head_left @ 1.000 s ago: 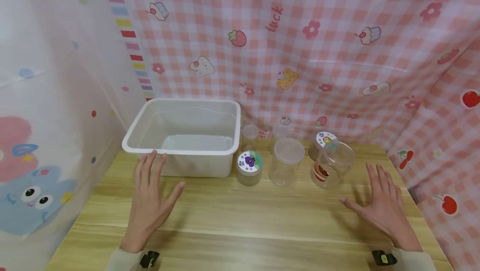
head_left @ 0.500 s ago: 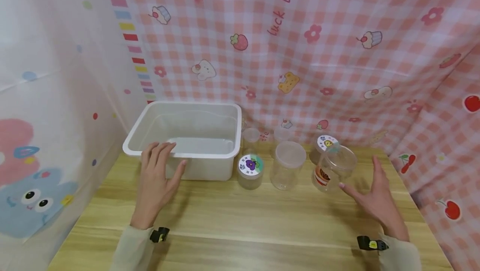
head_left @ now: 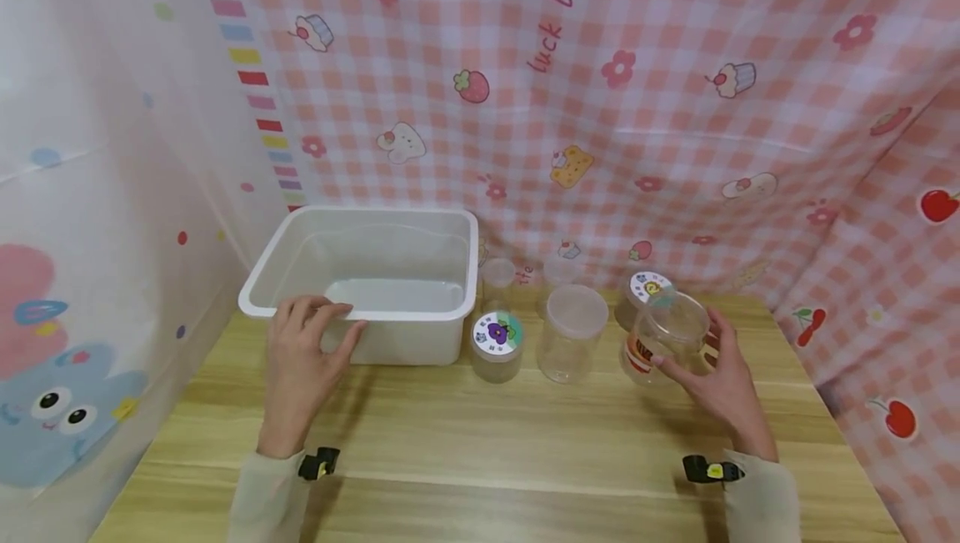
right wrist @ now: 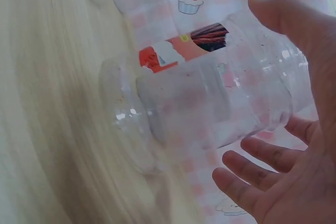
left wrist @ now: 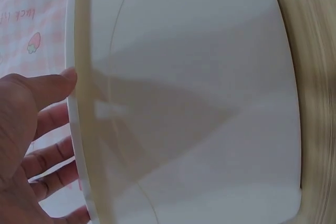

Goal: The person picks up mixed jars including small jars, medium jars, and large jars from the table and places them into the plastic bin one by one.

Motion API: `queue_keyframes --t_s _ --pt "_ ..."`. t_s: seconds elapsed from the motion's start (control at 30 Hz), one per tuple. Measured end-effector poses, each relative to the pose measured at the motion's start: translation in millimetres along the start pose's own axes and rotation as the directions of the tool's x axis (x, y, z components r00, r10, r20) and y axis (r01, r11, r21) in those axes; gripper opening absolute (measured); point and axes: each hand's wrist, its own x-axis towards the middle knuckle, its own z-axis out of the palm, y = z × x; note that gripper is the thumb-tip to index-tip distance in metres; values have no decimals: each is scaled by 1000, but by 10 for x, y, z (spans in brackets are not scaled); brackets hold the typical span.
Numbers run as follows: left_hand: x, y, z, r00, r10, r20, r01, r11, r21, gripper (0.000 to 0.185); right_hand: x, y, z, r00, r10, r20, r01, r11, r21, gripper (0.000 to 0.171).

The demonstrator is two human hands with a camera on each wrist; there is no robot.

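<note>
My left hand (head_left: 303, 355) holds the front rim of a white plastic bin (head_left: 405, 343), fingers curled over the edge. In the left wrist view, the thumb lies at the outer side of the rim and the fingertips are hidden behind it. My right hand (head_left: 720, 384) surrounds a clear jar (head_left: 640, 353) with a red picture label, thumb at its front and fingers behind. The right wrist view shows that jar (right wrist: 184, 103) between the thumb and the spread, fairly straight fingers.
Left of the jar stand a taller clear jar with a frosted lid (head_left: 576, 314) and a short jar with a purple-flower lid (head_left: 497, 334). Behind them are small clear containers (head_left: 498, 276). A jar with a yellow-patterned lid (head_left: 647, 286) stands behind the labelled jar. Patterned cloth (head_left: 570, 93) hangs behind.
My right hand has moved left and forward around the labelled jar. My left hand has come from in front of the bin to curl over its rim. The containers have stayed put.
</note>
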Motion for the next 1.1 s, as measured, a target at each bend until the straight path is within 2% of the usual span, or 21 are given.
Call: queue_keyframes --t_s 0.2,0.47,0.67,1.1 --pt "12 18 -7 999 -7 -41 7 1000 11 29 -9 40 92 999 49 -12 -49 997 51 108" --pt "14 -7 4 999 -32 -38 32 999 -5 30 31 31 248 988 81 -130 -74 996 52 103" --pt "6 -6 1 999 -32 -44 32 999 -10 31 12 2 325 978 102 -183 -94 994 53 100" --pt "17 -8 -6 998 -52 -39 52 999 -10 29 -16 -57 229 974 64 -216 -63 998 15 89"
